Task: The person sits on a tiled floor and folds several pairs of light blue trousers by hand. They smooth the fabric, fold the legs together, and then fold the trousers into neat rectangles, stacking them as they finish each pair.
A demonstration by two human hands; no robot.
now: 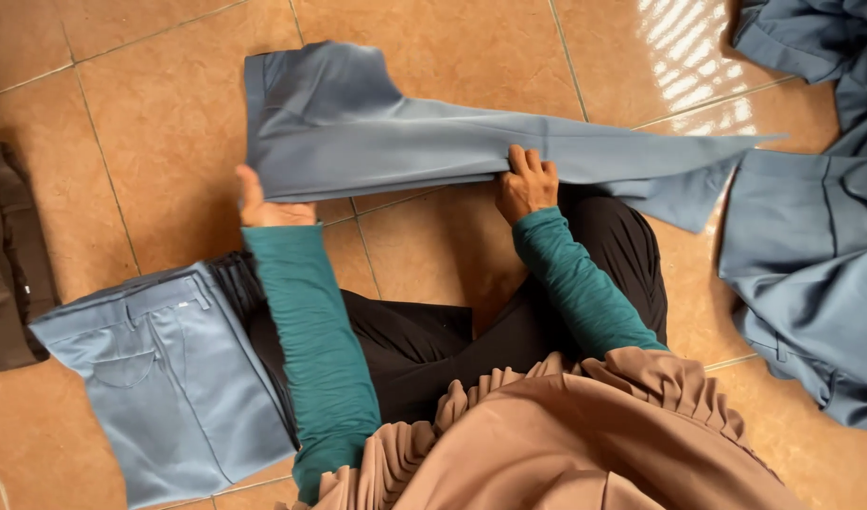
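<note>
A pair of grey-blue trousers lies stretched across the tiled floor in front of me, its legs laid together and running to the right. My left hand is under its near edge at the left end, thumb up, gripping the cloth. My right hand pinches the near edge at the middle, fingers curled over the fabric. Both arms wear teal sleeves.
A folded grey-blue pair of trousers rests by my left knee. A heap of more grey-blue garments lies at the right. Dark brown clothing sits at the left edge. My black-clad crossed legs and a tan pleated cloth fill the bottom.
</note>
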